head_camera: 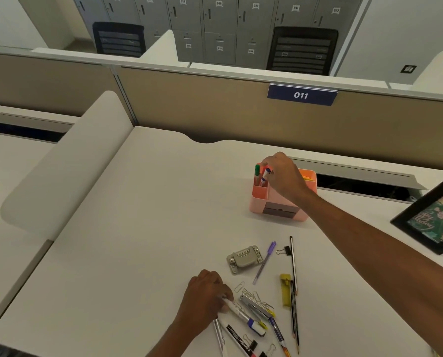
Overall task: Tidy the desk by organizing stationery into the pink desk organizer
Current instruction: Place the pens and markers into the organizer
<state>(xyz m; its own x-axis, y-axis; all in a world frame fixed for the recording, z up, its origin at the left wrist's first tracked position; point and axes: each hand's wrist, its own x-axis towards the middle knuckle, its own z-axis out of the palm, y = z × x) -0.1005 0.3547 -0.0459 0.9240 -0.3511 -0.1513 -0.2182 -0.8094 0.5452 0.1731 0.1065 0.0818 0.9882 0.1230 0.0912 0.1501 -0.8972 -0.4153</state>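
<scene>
Two hands busy: right hand (283, 176) pinches marker (266, 173) above pink desk organizer (259, 202), right of centre; left hand (205, 292) grips white pen (243, 316), lower centre.

The blue sign (302, 95) on the partition (215, 112) reads 011; locker tags (255, 5) show 030 and 031.

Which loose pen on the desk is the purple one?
The slim pen beside the grey tool, apart from those near the left hand.
</scene>
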